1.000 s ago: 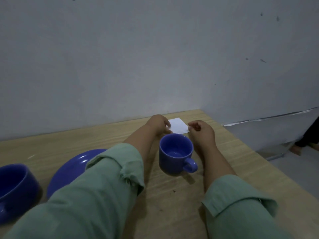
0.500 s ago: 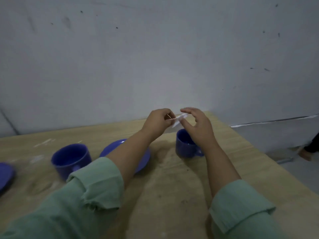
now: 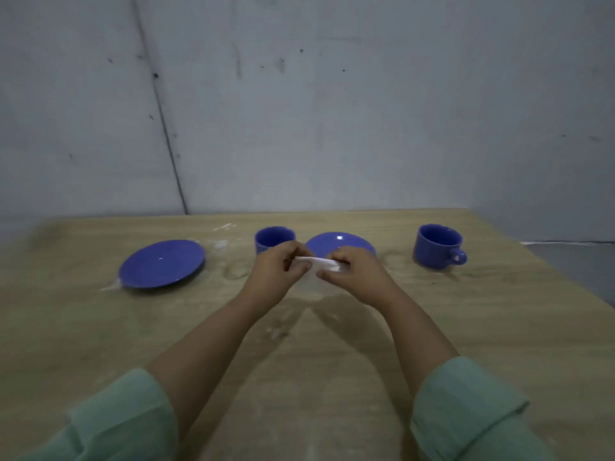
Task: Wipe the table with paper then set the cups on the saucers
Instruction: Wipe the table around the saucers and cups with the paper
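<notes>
A small white paper (image 3: 320, 262) is stretched between my two hands above the middle of the wooden table (image 3: 499, 327). My left hand (image 3: 278, 272) pinches its left end and my right hand (image 3: 352, 272) pinches its right end. Just behind my hands stand a blue cup (image 3: 271, 237) and a blue saucer (image 3: 336, 243), both partly hidden. A second blue saucer (image 3: 162, 263) lies to the left. A second blue cup (image 3: 437, 246) with its handle toward the right stands on the bare table at the right.
A grey wall (image 3: 332, 111) runs close behind the table's far edge. The table's right edge drops to the floor (image 3: 579, 264). White smears (image 3: 222, 242) mark the wood between the left saucer and the middle cup.
My hands lifted the paper off the table's far right corner and brought it to the middle. The view swung left, so both saucers and both cups now show.
</notes>
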